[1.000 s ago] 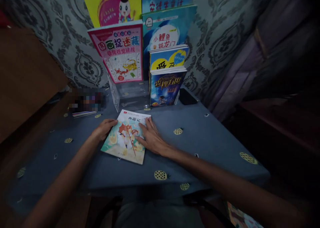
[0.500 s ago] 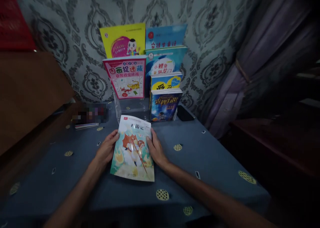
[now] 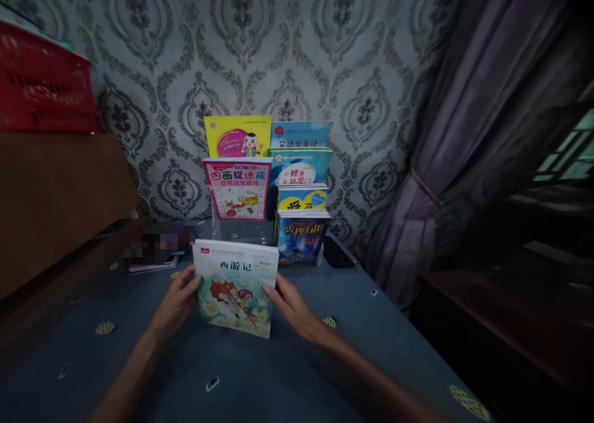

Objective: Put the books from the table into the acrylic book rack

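Between my hands is a paperback book [image 3: 234, 293] with a white and green cover, held close to upright with its front toward me. My left hand [image 3: 179, 299] grips its left edge, thumb on the cover. On the right edge, my right hand [image 3: 292, 305] has its thumb on the front and its fingers mostly behind. Just beyond stands a clear tiered book rack [image 3: 244, 230]. Its left column carries a pink book [image 3: 239, 191] before a yellow book [image 3: 236, 135]. In its right column, a dark blue book [image 3: 301, 240] stands in front of several others.
A blue patterned tablecloth [image 3: 153, 373] covers the table. A black flat object [image 3: 338, 253] lies right of the rack. Small books [image 3: 153, 265], partly blurred out, lie at left. A red basket [image 3: 46, 83] sits on a brown box [image 3: 65, 188]. A purple curtain [image 3: 440, 163] hangs at right.
My view has tilted up, so the rack appears lower. The book has tipped more upright and shifted slightly left in view, with both hands still on it.
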Demonstrator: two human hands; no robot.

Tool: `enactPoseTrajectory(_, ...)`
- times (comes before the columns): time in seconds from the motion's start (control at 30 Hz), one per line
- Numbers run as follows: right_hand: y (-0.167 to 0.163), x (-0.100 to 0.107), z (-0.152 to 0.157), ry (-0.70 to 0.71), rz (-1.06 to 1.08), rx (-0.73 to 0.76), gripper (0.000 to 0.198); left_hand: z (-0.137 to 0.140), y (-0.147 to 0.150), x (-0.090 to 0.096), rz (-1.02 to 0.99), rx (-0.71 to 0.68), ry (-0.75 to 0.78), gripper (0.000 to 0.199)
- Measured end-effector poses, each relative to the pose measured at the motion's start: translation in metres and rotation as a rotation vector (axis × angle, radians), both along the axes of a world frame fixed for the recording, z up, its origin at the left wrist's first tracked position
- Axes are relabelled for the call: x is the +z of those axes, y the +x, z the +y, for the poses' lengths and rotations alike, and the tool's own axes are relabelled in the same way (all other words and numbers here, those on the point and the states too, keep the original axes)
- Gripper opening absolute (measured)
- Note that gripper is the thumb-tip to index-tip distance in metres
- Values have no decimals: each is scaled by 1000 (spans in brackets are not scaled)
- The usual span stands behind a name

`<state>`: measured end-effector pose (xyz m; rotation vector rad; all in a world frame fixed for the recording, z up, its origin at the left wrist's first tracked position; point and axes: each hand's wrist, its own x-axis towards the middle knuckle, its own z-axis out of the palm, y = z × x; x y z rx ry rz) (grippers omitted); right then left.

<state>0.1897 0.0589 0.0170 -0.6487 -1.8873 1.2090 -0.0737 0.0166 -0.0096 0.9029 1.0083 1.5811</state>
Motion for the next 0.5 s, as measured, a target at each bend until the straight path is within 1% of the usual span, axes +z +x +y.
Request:
enactPoseTrajectory(0.07,4,4,1,42,-94,23,48,-5,-7,3,86,-6,-3,47)
enactPoseTrajectory(0.13,8,10,2,62,-189,54,47,-11,-15,11,242,-36,10,41)
enactPoseTrajectory(0.2,10,17,3,7,-237,108,47,-17,-21,23,430,-78,35,38)
enactPoseTrajectory(0.3,7,21,3,-120,-189,161,48,-22,-27,38,636,-112,55,40)
enactPoseTrajectory(0.37,4,19,3,-133,-141,138,48,-23,-26,42,691,-113,58,43)
enactPoseTrajectory(0.5,-3,15,10,-99,-124,55,47,-15,-22,45,748,-107,92,49)
